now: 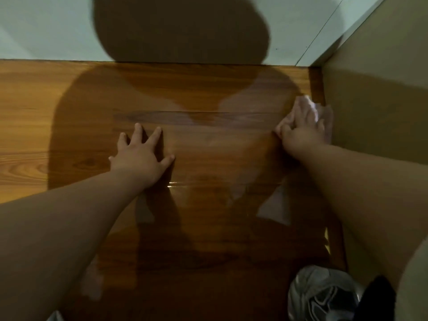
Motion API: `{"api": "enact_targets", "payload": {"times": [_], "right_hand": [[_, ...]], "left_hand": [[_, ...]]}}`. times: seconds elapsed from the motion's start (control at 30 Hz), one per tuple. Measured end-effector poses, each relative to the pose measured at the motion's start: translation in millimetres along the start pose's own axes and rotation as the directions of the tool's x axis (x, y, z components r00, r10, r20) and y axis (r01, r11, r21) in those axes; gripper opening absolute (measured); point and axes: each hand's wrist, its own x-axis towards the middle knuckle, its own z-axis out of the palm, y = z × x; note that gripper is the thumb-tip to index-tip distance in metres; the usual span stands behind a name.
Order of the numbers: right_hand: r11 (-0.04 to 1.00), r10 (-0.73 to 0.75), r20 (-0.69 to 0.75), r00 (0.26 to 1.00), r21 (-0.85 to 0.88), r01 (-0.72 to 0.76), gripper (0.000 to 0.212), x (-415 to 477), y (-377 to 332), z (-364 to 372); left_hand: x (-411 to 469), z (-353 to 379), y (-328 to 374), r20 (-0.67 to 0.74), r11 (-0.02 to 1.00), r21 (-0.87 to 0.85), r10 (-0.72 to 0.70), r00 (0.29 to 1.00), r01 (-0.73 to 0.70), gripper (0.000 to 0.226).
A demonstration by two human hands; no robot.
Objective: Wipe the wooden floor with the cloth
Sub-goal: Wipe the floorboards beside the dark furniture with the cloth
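The left hand (pixel 141 156) lay flat, fingers spread, on the wooden floor (pixel 208 93), seemingly propping the lean forward, while the right hand (pixel 303 132), fingers stretched out, pressed the cloth (pixel 327 119) down at far right beside the beige panel (pixel 370 100), probably to reach that edge

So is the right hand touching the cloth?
Touching. The head view shows the right hand pressed flat on the cloth, fingers spread over it, with pale cloth showing past the fingertips on the wooden floor.
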Motion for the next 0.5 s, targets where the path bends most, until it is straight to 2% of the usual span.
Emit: {"api": "enact_targets", "payload": {"times": [0.07, 0.1, 0.13, 0.17, 0.2, 0.23, 0.27, 0.3, 0.33, 0.37, 0.4, 0.43, 0.47, 0.5], "right_hand": [[0.985, 0.162, -0.058, 0.985, 0.062, -0.158, 0.065, 0, -23, -1], [0.983, 0.163, -0.051, 0.985, 0.091, -0.158, 0.066, -9, -41, 3], [0.989, 0.084, -0.012, 0.996, 0.121, -0.082, 0.066, -21, -59, 11], [0.990, -0.094, 0.021, 0.995, 0.112, 0.091, 0.063, -36, -76, 24], [0.939, -0.341, 0.048, 0.939, 0.067, 0.337, 0.060, -53, -89, 38], [0.816, -0.577, 0.079, 0.813, 0.014, 0.578, 0.058, -67, -94, 46], [0.666, -0.739, 0.099, 0.667, -0.048, 0.745, 0.057, -72, -92, 50], [0.566, -0.815, 0.081, 0.574, -0.104, 0.818, 0.056, -65, -83, 46], [0.587, -0.804, 0.012, 0.595, -0.150, 0.796, 0.056, -55, -73, 40], [0.724, -0.687, -0.088, 0.721, -0.162, 0.671, 0.055, -40, -59, 34], [0.885, -0.464, -0.181, 0.867, -0.134, 0.446, 0.054, -23, -41, 24], [0.978, -0.208, -0.198, 0.958, -0.064, 0.199, 0.056, -10, -25, 12], [0.999, -0.032, -0.144, 0.989, 0.006, 0.034, 0.061, -2, -15, 2], [1.000, 0.023, -0.091, 0.996, 0.018, -0.021, 0.067, -2, -14, -1]], "left_hand": [[-1, 0, 1, -0.004, 1.000, 0.008, -0.008, 1.000, 0.008, 0.078], [-1, 0, 2, 0.002, 1.000, 0.010, -0.011, 1.000, 0.011, 0.078], [0, 0, 2, 0.006, 1.000, 0.009, -0.012, 1.000, 0.012, 0.077], [1, 0, 2, 0.008, 1.000, 0.007, -0.011, 1.000, 0.011, 0.077], [2, 1, 1, 0.008, 1.000, 0.005, -0.008, 1.000, 0.008, 0.077], [3, 2, 1, 0.007, 1.000, 0.001, -0.004, 1.000, 0.004, 0.077], [5, 4, -1, 0.005, 1.000, -0.005, 0.001, 1.000, -0.001, 0.077], [7, 4, -3, 0.006, 1.000, -0.008, 0.007, 1.000, -0.007, 0.077], [8, 5, -6, 0.011, 1.000, -0.011, 0.014, 1.000, -0.014, 0.077], [10, 6, -8, 0.019, 1.000, -0.010, 0.023, 1.000, -0.023, 0.077], [10, 6, -9, 0.028, 0.999, -0.006, 0.031, 0.999, -0.031, 0.077], [10, 7, -11, 0.038, 0.999, -0.003, 0.038, 0.999, -0.038, 0.077], [10, 7, -11, 0.045, 0.999, -0.009, 0.042, 0.998, -0.041, 0.077], [8, 6, -11, 0.051, 0.999, -0.019, 0.043, 0.998, -0.043, 0.077]]}}
